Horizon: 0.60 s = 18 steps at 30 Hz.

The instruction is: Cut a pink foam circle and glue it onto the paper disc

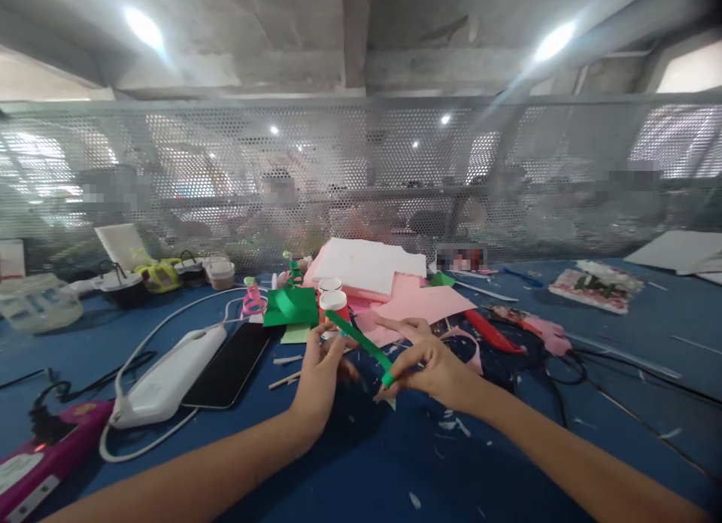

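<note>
A narrow green strip (361,340) slants between my two hands above the blue table. My right hand (424,365) pinches its lower end, where the strip looks folded or rolled. At the upper end, my left hand (324,361) is closed with thumb and fingers bent near the strip; whether it grips the strip is hard to tell. Behind my left hand stands a red and white jar (332,303). A green sheet (291,306) lies to the left of the jar. Pink paper (426,303) and white sheets (366,266) are piled behind my hands.
On the left are a black phone (230,366), a white power bank (169,376) with a cable, a purple power strip (62,451) and small tubs. A red tool (493,332), a glue gun and cords are on the right. Scraps dot the table (361,478).
</note>
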Available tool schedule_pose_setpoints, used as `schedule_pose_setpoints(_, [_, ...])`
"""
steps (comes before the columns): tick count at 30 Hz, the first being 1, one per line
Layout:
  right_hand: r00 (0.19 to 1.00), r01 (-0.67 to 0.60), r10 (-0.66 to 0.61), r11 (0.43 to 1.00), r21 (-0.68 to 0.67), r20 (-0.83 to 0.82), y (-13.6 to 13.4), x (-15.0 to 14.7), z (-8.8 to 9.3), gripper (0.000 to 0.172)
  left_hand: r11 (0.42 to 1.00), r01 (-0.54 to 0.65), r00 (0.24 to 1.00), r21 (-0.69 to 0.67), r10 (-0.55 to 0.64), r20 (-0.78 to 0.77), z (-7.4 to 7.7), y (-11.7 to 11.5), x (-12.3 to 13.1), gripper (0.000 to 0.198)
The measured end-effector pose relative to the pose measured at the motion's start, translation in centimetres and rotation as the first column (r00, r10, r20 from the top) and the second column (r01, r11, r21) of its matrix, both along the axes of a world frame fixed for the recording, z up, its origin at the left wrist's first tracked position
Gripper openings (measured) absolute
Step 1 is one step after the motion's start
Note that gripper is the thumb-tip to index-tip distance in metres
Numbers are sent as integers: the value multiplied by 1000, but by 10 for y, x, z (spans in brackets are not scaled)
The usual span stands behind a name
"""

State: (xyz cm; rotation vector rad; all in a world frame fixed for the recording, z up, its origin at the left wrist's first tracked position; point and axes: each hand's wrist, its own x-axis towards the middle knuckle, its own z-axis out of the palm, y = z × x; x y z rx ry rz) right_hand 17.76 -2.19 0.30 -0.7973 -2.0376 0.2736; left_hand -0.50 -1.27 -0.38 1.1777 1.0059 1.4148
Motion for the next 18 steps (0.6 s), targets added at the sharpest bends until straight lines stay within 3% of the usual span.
schedule_pose_setpoints(3, [999, -42, 44, 995, -89, 21, 2, 1, 0, 12, 979, 203, 973, 4, -203, 109, 2, -6, -2, 59])
schedule_pose_setpoints(7, [989, -149, 149, 985, -90, -16, 5, 4, -1, 7, 925, 372, 925, 73, -376, 54, 1, -10, -6, 44])
schedule_pose_setpoints(11, [977, -146, 121, 979, 141, 175, 6, 8, -1, 15, 940, 328, 942, 92, -333, 50, -2, -12, -3, 36])
schedule_pose_setpoints(15, [957, -57, -54, 929, 366, 284, 0, 7, 2, 23, 970, 229, 973, 86, -226, -43, -3, -11, 4, 47])
schedule_pose_setpoints(18, [934, -6, -167, 876, 482, 315, -3, 5, 4, 25, 967, 236, 971, 96, -230, -71, -6, -6, 5, 49])
